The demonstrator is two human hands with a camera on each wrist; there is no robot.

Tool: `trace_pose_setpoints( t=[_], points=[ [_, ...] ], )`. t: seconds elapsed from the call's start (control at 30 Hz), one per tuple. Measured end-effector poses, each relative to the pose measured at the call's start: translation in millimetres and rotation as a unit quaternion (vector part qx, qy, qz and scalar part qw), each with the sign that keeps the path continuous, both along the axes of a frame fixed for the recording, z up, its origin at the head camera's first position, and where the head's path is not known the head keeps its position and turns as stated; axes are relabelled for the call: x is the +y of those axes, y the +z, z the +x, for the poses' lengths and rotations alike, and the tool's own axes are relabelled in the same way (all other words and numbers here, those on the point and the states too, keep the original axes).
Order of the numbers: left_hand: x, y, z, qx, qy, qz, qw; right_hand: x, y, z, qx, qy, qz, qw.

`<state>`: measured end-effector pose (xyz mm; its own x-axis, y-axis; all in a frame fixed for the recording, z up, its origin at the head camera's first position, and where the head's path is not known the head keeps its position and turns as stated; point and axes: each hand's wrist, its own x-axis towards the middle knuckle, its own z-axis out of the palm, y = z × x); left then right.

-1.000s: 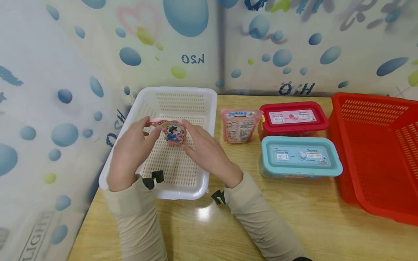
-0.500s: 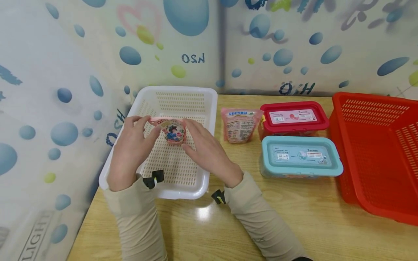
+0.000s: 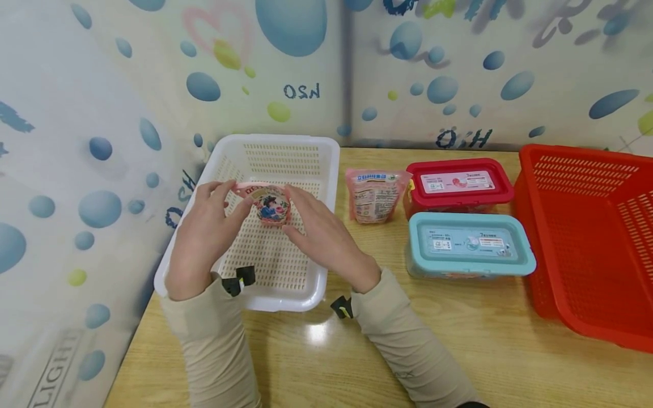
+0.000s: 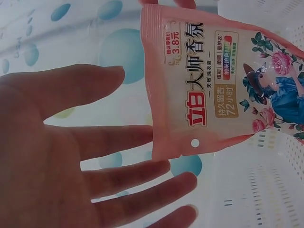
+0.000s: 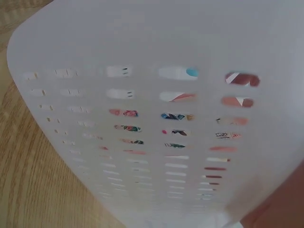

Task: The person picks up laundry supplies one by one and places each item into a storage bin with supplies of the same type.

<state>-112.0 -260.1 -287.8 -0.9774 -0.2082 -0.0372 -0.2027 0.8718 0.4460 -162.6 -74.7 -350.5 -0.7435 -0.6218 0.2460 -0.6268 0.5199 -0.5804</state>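
Note:
A pink laundry detergent pouch stands inside the white perforated basket, its printed front toward me. My left hand is at the pouch's upper left corner. In the left wrist view, that hand's fingers are straight and spread, with the index fingertip right at the pouch's sealed top edge. My right hand reaches over the basket's right side, fingers extended along the pouch's right edge. The basket's slotted wall fills most of the right wrist view, with bits of the pouch's print showing through its slots.
Right of the basket, a second pink pouch stands on the wooden table. Beyond it are a red lidded box and a light blue lidded box. A large red basket stands at far right. Patterned walls border the left and back.
The pouch's top edge has risen very slightly in the head view, so a little more of its front print shows. Both hands stay nearly in place around it.

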Motion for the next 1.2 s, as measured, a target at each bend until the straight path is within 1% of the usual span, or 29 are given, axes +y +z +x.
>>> trace_pose_setpoints(
  t=[0.17,0.4,0.6,0.77,0.87,0.97,1.07,1.2],
  points=[
    [1,1.2,-0.5,0.01,-0.006,0.001,0.9999,3,3.0,0.2,0.007,0.007,-0.015,1.0],
    [4,4.8,-2.1,0.052,-0.017,-0.008,0.9985,8,11.1,-1.0,0.004,-0.003,-0.035,0.999],
    [12,8.8,0.3,0.083,-0.003,-0.013,0.9965,13,20.8,1.6,0.013,-0.013,-0.046,0.999],
    [23,13.6,3.8,0.112,-0.012,-0.011,0.9936,17,27.2,4.3,0.019,-0.025,-0.052,0.998],
    [30,14.9,5.9,0.138,-0.026,-0.01,0.9901,20,31.2,6.0,0.01,-0.028,-0.055,0.998],
    [37,15.0,7.4,0.17,-0.04,-0.015,0.9845,26,36.2,7.0,0.0,-0.037,-0.057,0.998],
    [46,15.1,7.3,0.201,-0.053,-0.023,0.9779,34,42.9,6.9,-0.008,-0.057,-0.059,0.997],
    [56,15.4,8.3,0.225,-0.066,-0.032,0.9716,49,49.6,7.9,-0.018,-0.087,-0.083,0.993]
  ],
)
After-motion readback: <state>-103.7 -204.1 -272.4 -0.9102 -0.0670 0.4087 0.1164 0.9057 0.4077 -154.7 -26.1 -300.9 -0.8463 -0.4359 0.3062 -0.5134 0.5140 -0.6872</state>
